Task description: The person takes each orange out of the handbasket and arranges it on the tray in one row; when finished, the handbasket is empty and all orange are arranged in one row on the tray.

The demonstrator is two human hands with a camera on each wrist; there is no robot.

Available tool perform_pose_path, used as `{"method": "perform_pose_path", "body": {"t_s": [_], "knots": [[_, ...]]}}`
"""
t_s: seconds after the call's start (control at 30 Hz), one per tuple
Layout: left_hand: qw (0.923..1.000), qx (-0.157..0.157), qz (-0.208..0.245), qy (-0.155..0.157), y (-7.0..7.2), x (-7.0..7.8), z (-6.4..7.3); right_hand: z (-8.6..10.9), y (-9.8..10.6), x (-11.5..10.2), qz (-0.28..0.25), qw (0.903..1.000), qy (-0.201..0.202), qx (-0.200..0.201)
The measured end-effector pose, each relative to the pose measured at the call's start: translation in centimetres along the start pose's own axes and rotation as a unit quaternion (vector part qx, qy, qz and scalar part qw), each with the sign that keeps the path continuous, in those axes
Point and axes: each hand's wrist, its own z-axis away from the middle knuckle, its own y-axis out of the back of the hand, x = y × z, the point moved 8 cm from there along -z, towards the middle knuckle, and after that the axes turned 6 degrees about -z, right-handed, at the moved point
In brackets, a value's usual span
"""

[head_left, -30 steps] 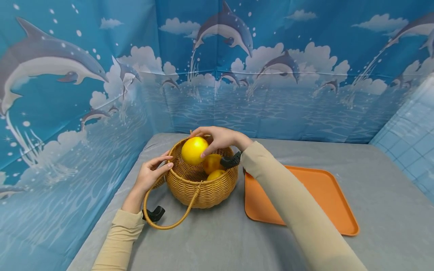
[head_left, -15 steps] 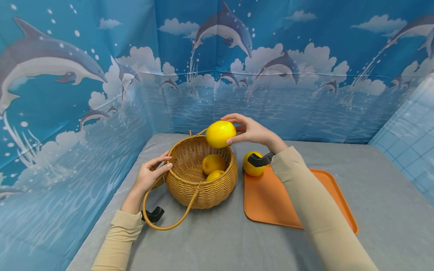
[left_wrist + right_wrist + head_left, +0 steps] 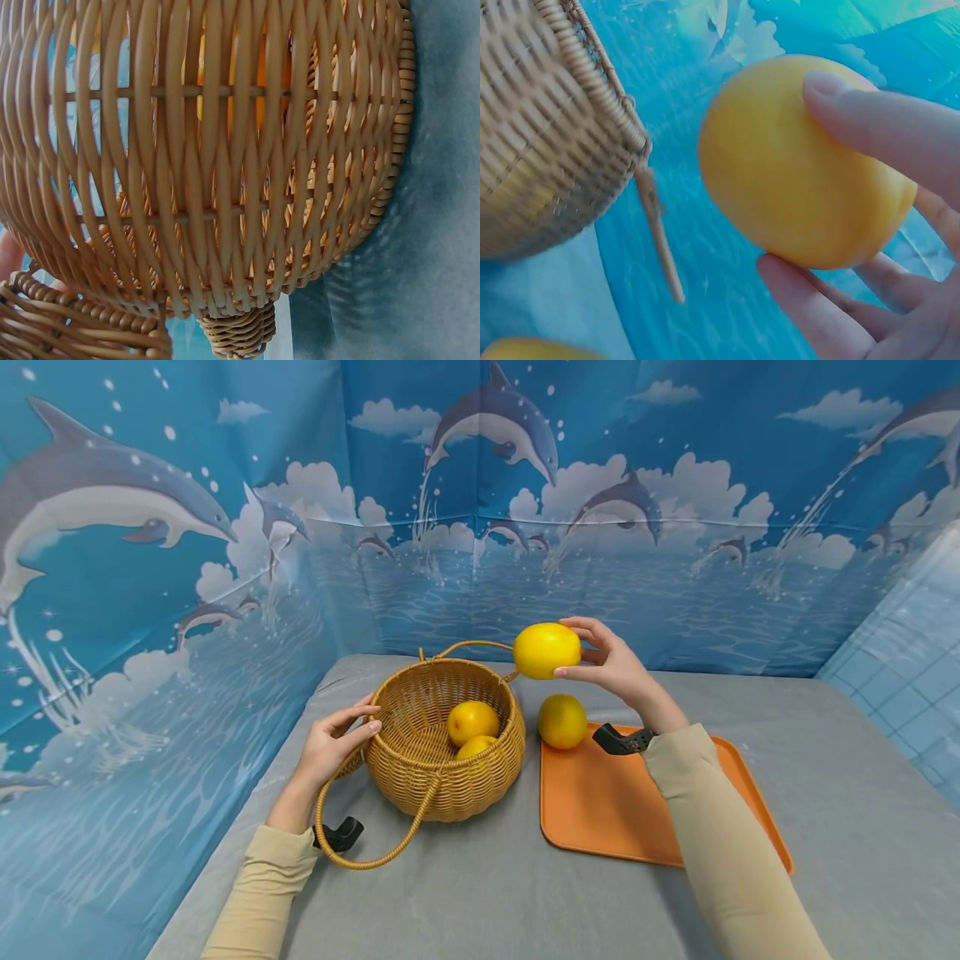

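My right hand (image 3: pixel 615 667) holds a yellow lemon (image 3: pixel 547 651) in the air, between the basket and the tray. In the right wrist view, the thumb lies over one side of this lemon (image 3: pixel 795 172) and the fingertips support the other. My left hand (image 3: pixel 333 747) holds the near-left rim of a round wicker basket (image 3: pixel 442 789), fingers and thumb at its edge. Inside lie two more yellow fruits, one lemon (image 3: pixel 474 723) behind another mostly hidden one. A rounder yellow-green fruit (image 3: pixel 562 722) sits at the back-left corner of the orange tray (image 3: pixel 600 818).
One looped basket handle (image 3: pixel 367 863) hangs over the grey cloth (image 3: pixel 480 893) at the front left; the other stands behind the basket. A blue dolphin-print curtain (image 3: pixel 600 585) closes off the back and left. Woven basket slats (image 3: pixel 225 150) fill the left wrist view.
My right hand has lifted the lemon out of the basket and carried it rightward, past the rim. The left hand stays at the basket rim. The fruit on the tray corner has come into sight.
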Motion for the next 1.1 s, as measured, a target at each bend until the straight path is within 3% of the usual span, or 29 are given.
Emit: {"method": "perform_pose_path", "body": {"t_s": [0.27, 0.53, 0.9, 1.1], "knots": [[1.0, 0.005, -0.004, -0.004, 0.1, -0.1, -0.1, 3.0, 2.8, 2.4, 0.017, 0.9957, -0.014, 0.09], [1.0, 0.005, -0.007, -0.002, 0.1, -0.4, -0.1, 5.9, 4.8, 4.8, 0.005, 0.9883, -0.04, 0.147], [1.0, 0.0, -0.007, -0.005, 0.1, -0.3, 0.1, 8.8, 6.0, 7.9, 0.018, 0.9843, -0.047, 0.169], [0.9999, 0.003, -0.015, -0.008, 0.1, -0.3, 0.0, 9.5, 6.6, 9.6, 0.055, 0.9788, -0.075, 0.183]]}}
